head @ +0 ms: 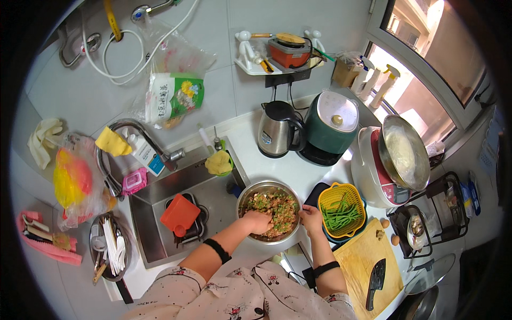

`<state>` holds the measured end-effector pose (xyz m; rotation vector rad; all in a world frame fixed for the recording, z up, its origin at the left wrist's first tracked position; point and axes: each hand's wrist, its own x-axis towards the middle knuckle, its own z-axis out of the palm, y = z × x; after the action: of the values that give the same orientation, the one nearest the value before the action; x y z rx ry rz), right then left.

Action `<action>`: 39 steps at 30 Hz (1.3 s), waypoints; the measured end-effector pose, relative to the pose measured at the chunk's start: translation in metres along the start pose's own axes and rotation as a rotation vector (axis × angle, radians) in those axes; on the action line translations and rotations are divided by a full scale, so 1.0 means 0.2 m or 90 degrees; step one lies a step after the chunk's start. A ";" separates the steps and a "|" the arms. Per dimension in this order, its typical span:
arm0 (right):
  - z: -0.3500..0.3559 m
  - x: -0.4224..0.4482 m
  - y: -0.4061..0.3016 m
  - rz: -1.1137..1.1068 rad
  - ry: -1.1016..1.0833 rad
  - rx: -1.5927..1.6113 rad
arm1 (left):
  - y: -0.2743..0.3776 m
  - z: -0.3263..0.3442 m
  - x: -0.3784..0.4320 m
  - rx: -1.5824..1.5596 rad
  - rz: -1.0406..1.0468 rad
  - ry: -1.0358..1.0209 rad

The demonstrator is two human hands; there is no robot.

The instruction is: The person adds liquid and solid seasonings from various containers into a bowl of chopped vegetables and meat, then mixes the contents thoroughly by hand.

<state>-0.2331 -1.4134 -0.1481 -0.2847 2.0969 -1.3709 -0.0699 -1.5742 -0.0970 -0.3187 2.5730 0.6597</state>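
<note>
A stainless steel mixing bowl [296, 232] holds minced filling [280, 202] flecked with chopped greens. My left hand [258, 222] is down in the bowl against the filling, its fingertips partly hidden. At the right rim, my right hand [311, 219] grips the bowl between thumb and fingers. Just right of that hand, green beans [342, 214] lie in a yellow plastic basket [325, 196]. A wooden cutting board [356, 272] carries a cleaver [376, 282] with a dark blade and handle.
Left of the bowl is a steel sink [146, 240] containing a red plastic container [180, 216]. Behind stand an electric kettle [274, 132] and a green air fryer [330, 128]. A metal basin [420, 176] rests tilted on the rice cooker [368, 176]. Two eggs [395, 240] sit beside the board.
</note>
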 end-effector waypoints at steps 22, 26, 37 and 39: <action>-0.06 -0.13 -0.03 0.032 -0.107 -0.099 | -0.12 -0.18 0.56 -0.464 -0.067 -0.105; -0.07 -0.10 -0.04 0.037 -0.090 -0.094 | -0.11 -0.25 0.46 -0.466 -0.001 -0.124; -0.08 -0.09 -0.09 0.065 -0.072 -0.039 | 0.13 -0.14 -0.03 0.004 0.144 0.257; -0.07 -0.09 -0.09 0.049 -0.073 -0.068 | 0.14 -0.07 -0.05 0.027 0.089 0.196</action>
<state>-0.2297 -1.4026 -0.1216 -0.3157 2.0671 -1.1734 -0.0744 -1.5562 -0.0705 -0.2446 2.9199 0.6471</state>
